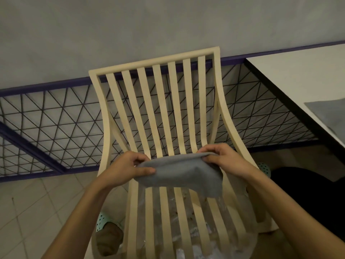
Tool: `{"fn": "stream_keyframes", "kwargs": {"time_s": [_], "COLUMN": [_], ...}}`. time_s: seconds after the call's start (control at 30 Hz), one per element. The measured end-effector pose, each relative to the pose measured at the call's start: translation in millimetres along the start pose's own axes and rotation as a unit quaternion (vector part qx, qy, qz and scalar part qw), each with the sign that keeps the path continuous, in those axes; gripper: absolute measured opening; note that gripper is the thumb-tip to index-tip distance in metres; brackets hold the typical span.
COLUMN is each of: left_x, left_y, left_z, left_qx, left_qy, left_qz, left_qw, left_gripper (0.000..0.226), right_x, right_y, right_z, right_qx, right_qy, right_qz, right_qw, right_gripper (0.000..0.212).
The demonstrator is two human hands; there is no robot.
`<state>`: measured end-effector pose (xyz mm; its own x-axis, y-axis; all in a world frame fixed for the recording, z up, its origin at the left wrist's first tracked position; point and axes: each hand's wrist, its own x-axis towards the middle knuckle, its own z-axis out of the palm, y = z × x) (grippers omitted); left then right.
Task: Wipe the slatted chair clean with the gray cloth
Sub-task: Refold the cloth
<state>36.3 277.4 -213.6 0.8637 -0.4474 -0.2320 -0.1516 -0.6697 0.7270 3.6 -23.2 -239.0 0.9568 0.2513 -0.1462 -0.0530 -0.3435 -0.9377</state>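
Observation:
A cream slatted chair (155, 101) stands in front of me, its curved back rising toward the wall and its seat slats below my hands. Brown specks and pale smears lie on the seat slats (183, 208). The gray cloth (180, 171) hangs stretched above the seat, near where the seat meets the back. My left hand (128, 168) pinches its left edge and my right hand (222, 158) pinches its right top edge. The cloth's lower corner droops toward the seat.
A white table with a dark edge (291, 94) stands at the right, with another gray cloth (328, 113) on it. A purple-framed wire grid fence (56, 126) runs behind the chair. Feet in mint perforated shoes (104, 223) stand on the tiled floor.

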Motion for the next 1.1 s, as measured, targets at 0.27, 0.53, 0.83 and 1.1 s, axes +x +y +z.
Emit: {"fn": "stream_keyframes", "kwargs": {"time_s": [0.27,0.53,0.83,1.1], "left_x": [0.7,22.6,102.5,166.3], "left_y": [0.1,44.8,163.0,292.2], "left_z": [35.2,59.8,66.0,107.8], "left_qx": [-0.463,-0.361,-0.28,-0.197], "left_qy": [0.179,0.329,0.235,0.094], "left_qz": [-0.054,0.009,0.127,0.229], "left_qw": [0.866,0.873,0.922,0.949], "left_gripper": [0.032,0.015,0.017,0.013], "right_x": [-8.4,-19.8,-83.2,-192.8], "right_y": [-14.9,-28.0,-70.4,-74.8], "right_z": [-0.6,-4.8,-97.3,-166.2], "right_qx": [0.185,-0.006,-0.147,-0.122], "right_qy": [0.105,0.278,0.409,0.492], "right_qz": [0.042,-0.035,-0.015,0.089], "right_qw": [0.976,0.96,0.9,0.857], "right_gripper": [0.027,0.039,0.024,0.008]}}
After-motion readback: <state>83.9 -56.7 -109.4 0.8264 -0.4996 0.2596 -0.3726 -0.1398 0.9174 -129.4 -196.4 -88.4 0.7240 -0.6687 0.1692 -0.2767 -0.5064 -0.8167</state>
